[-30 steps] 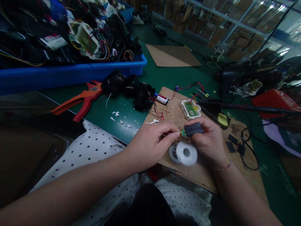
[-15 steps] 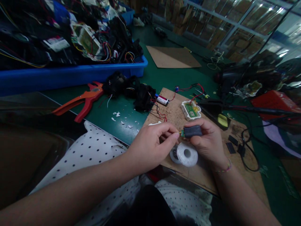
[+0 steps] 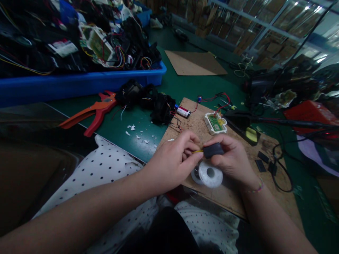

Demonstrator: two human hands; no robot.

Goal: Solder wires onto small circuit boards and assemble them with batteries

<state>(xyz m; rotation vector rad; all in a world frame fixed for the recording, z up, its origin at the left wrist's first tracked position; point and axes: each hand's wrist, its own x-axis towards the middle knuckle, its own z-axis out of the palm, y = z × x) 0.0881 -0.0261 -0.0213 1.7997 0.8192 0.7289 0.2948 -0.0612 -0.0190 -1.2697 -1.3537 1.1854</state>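
My right hand (image 3: 234,158) pinches a flat black heat-shrink sleeve (image 3: 213,150) between thumb and fingers. A thin yellow wire (image 3: 197,151) comes out of the sleeve's left end and runs into my left hand (image 3: 176,157), whose thumb and fingers are closed on it. The left thumb tip is right by the sleeve's end. Whatever lies inside the sleeve is hidden. Just below both hands stands a spool of solder wire (image 3: 211,174) with a pale flange. Beyond them sits a white housing (image 3: 215,123) with a green circuit board and red and yellow wires.
A brown board (image 3: 265,190) covers the green table (image 3: 143,128). Orange-handled pliers (image 3: 91,113) and black wired parts (image 3: 148,98) are at left, before a full blue bin (image 3: 106,80). On the right lie black sleeve pieces (image 3: 261,165), a cable (image 3: 280,185) and a yellow sponge (image 3: 251,134).
The black sleeve has shifted slightly left, toward my left hand. The green board end that stuck out of it before is now covered, with just yellow wire showing.
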